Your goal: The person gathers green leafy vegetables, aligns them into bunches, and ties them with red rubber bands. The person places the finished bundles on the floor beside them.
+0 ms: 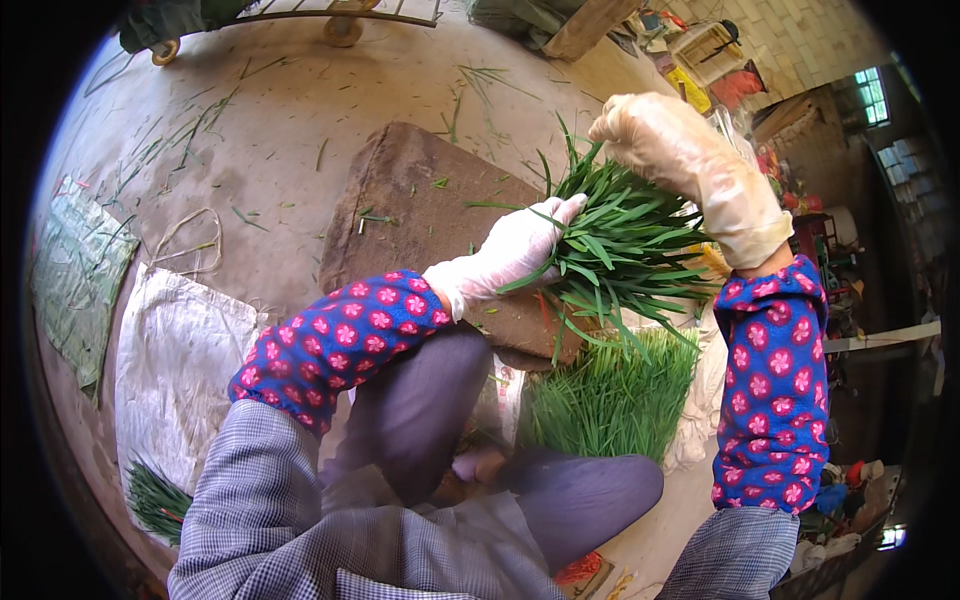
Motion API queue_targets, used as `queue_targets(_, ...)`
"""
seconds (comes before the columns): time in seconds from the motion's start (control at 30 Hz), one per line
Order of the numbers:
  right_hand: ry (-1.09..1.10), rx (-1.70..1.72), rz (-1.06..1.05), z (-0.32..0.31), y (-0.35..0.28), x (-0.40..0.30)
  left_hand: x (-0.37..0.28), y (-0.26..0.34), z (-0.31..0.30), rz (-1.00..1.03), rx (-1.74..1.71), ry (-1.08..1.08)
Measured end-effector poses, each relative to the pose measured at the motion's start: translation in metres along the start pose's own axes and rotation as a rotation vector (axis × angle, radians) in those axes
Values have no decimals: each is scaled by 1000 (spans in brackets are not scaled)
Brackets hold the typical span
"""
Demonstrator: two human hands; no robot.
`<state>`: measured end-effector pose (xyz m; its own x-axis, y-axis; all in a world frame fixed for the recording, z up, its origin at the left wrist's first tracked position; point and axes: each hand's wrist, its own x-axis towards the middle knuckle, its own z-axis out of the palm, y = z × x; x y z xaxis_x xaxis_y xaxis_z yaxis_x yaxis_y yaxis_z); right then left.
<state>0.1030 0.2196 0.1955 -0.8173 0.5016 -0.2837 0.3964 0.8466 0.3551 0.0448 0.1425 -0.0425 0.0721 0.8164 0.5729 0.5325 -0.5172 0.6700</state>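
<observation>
My left hand, in a thin white glove, grips a bunch of long green leaves that look like garlic chives. The leaves fan out to the right. Above their upper edge is my right hand, in a pale yellowish rubber glove with its fingers curled. Whether it pinches a leaf, I cannot tell. A brown cloth-covered slab lies under and beyond my left hand, with a few leaf scraps on it. Closer to my knees, a thick pile of similar leaves sits partly below the held bunch.
A white woven sack lies at left, with a bundle of leaves on its near end. Beyond it is a greenish sack. Loose leaves litter the floor. A wheeled cart, a wooden post and a plastic basket stand farther off.
</observation>
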Motion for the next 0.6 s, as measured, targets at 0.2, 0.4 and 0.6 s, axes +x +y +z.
queue_targets(0.2, -12, -218, -65, 15, -4, 7, -3, -5, -2, 27, -3, 55)
queue_targets(0.4, -86, -471, -25, 27, -16, 11, -3, 2, -5, -8, 1, 12)
queue_targets(0.6, 597, 262, 18, 27, 27, -20, -2, -6, 20, 54, -85, 105)
